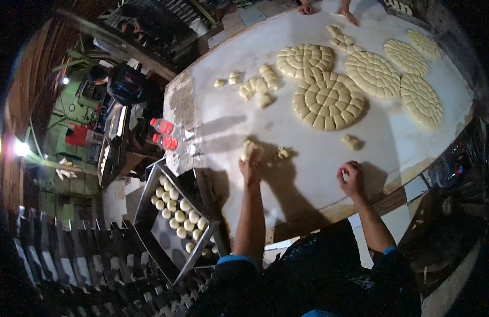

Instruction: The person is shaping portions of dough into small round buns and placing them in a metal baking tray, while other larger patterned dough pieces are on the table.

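Observation:
My left hand (250, 168) grips a lump of pale dough (250, 149) above the floured work table (215, 195). Just right of it lies a small dough scrap (284, 152). My right hand (351, 178) is curled at the table's near right; whatever its fingers may hold is hidden. Beyond it sits another loose dough piece (350, 141). Farther across are several scored dough rounds, the closest one (327, 100) cut into wedge-like pieces, plus loose cut pieces (253, 89) left of them.
A metal tray (175, 267) of dough balls stands at the lower left, below two red-labelled bottles (164, 142) on the table's left edge. Another person (125, 84) works at a bench on the left. Someone else's hands (350, 17) are at the far edge. Stacked dark racks (80, 253) fill the lower left.

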